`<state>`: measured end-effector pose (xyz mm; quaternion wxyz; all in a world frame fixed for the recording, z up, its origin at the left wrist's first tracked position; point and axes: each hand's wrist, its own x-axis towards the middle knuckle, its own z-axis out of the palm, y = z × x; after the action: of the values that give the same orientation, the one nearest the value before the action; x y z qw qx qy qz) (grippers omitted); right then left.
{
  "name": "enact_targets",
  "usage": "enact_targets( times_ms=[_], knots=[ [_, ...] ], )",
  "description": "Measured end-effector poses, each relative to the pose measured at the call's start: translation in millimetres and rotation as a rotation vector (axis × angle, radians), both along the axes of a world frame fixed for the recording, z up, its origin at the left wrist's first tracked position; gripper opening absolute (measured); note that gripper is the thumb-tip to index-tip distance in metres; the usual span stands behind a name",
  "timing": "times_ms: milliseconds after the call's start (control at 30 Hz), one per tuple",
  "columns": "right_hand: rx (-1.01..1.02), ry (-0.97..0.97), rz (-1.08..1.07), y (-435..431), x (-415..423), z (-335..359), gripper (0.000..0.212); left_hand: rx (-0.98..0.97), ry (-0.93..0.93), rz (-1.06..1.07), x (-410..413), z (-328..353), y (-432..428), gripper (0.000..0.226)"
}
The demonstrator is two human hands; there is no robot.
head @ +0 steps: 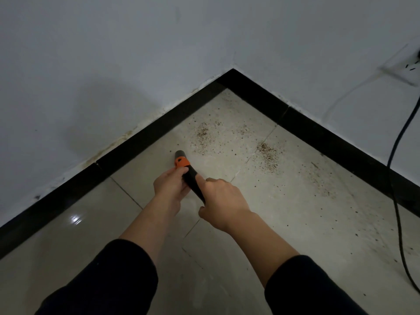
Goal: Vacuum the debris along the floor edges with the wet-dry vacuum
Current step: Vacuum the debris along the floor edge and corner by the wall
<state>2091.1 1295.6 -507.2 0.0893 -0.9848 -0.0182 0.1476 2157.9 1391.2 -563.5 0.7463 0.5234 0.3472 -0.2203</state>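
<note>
Okay, both hands wrapped round the nozzle (181, 161), debris (202, 133) just ahead of the tip.
Left hand (170, 185) grips near the front and right hand (223, 201) holds further back. I'd keep the tip low and creep slowly right through it, toward the baseboard (261, 94) corner.

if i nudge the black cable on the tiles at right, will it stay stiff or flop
Probably floppy: the thin black power cable drops down the white wall and bends in loose curves. It would likely slide easily, since the pale tiled floor looks glossy.
</note>
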Motion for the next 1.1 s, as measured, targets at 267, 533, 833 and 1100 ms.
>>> enact_targets(
  times_ms=[267,533,833,1100],
  knots=[
    [0.029,0.005,0.04,15,13,-3,0.065,0.021,0.017,0.072,8,0,16,0.034],
    [0.042,0.003,0.081,30,19,-3,0.065,0.044,0.024,0.125,12,-4,37,0.039],
    [0.065,0.001,0.099,41,23,-6,0.064,0.066,0.025,0.143,16,-6,49,0.04],
    [0.071,-0.024,0.046,33,24,-11,0.064,0.047,-0.003,0.11,21,-7,38,0.036]
  ],
)
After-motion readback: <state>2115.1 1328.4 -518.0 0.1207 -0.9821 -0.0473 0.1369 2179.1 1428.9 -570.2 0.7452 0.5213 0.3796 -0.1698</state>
